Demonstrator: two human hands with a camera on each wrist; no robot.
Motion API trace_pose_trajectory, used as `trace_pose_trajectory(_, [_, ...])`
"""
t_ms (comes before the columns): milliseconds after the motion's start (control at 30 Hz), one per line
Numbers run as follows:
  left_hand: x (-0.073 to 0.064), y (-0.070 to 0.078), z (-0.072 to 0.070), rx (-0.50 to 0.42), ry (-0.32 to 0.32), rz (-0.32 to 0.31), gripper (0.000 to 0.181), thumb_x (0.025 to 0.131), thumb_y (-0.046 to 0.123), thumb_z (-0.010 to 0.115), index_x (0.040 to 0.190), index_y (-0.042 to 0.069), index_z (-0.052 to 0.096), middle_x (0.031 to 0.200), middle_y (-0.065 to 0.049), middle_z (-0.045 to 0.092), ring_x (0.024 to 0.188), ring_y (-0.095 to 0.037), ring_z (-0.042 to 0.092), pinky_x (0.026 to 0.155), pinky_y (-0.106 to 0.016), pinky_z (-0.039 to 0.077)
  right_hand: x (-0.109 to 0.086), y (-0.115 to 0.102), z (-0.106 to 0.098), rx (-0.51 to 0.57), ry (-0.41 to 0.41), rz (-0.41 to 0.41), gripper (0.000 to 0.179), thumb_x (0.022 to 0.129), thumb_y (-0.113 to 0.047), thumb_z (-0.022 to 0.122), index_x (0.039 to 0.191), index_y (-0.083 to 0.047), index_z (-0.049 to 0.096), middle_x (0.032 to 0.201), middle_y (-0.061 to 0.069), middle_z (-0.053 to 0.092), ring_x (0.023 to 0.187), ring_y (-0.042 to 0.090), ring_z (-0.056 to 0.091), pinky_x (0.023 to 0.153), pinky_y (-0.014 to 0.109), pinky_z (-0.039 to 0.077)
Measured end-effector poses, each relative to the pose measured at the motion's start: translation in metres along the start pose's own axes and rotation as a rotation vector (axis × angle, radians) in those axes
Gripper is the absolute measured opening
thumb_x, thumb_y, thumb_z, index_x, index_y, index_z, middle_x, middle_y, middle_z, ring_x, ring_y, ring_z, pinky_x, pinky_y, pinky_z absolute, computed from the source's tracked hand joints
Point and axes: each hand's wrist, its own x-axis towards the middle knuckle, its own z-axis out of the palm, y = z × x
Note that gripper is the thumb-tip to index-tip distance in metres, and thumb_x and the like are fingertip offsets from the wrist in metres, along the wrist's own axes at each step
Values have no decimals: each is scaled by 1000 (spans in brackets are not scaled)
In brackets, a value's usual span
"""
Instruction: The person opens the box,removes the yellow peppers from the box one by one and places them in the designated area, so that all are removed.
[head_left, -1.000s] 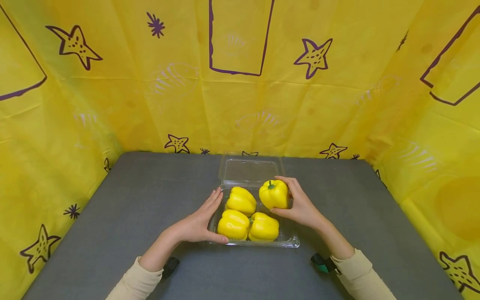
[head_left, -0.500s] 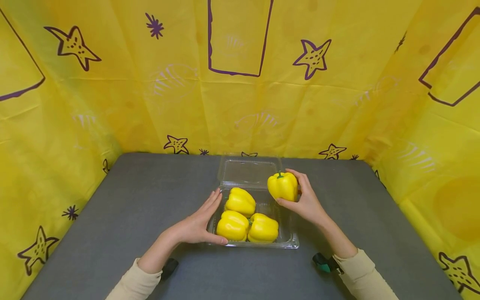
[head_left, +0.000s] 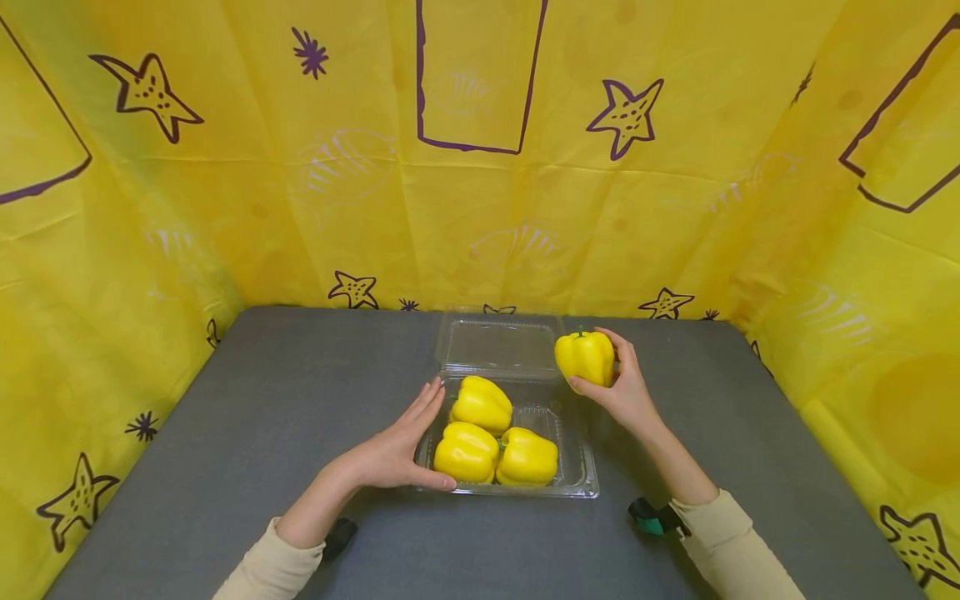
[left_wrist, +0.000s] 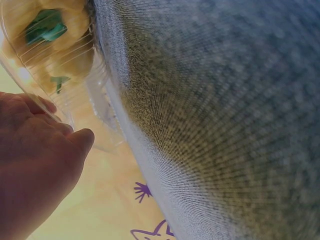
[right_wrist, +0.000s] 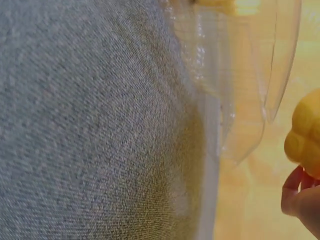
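Container (landmark): clear, rectangular plastic container (head_left: 588,488), resting on a grey, fabric-like tabletop (head_left: 300,367).
Lid: clear plastic lid (head_left: 501,343), laid back beyond the container's far edge; not closed.
Peppers inside: three, all yellow, lobed and glossy. The rear pepper (head_left: 482,404) sits at the container's far left, the front-left pepper (head_left: 466,453) at its near left, the front-middle pepper (head_left: 528,457) to the right of that.
Pepper outside: one, the raised yellow, blocky bell pepper (head_left: 585,358) with a green stem, near the container's far right corner. Whether it overlaps the rim cannot be confirmed.
Right hand (head_left: 627,392): grasping the raised pepper, thumb at the near side, fingers round the right.
Left hand (head_left: 396,448): not clenched; fingers extended along the container's left side, thumb at its near left corner.
Progress: judged unfinished. Three peppers settled within the container, the fourth clear of its floor.
Outstanding: the fourth pepper is not yet set down or released.
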Motion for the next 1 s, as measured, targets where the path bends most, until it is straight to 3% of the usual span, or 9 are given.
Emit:
trace_pose_trajectory(300, [0, 1, 0, 0, 4, 0, 129, 71, 52, 83, 157, 8, -2, 162, 0, -16, 147, -22, -12, 115, -55, 12, 16, 17, -7, 49, 98, 130, 87, 81, -11, 79, 150, -10, 26, 142, 16, 30, 112, 28, 41, 85, 29, 43])
trace_pose_trajectory(567, [0, 1, 0, -1, 3, -5, 128, 71, 52, 83, 157, 9, -3, 162, 0, -16, 147, -21, -12, 115, -54, 12, 32, 31, -11, 20, 141, 169, 86, 81, -13, 78, 149, -7, 27, 145, 19, 26, 119, 33, 37, 94, 40, 37])
trace_pose_trajectory(1000, [0, 0, 0, -3, -1, -3, 129, 71, 52, 83, 157, 9, -3, 162, 0, -16, 147, -21, -12, 115, -54, 12, 51, 51, -14, -52, 145, 216, 90, 83, -16, 77, 151, -3, 21, 146, 23, 28, 125, 37, 35, 102, 49, 33])
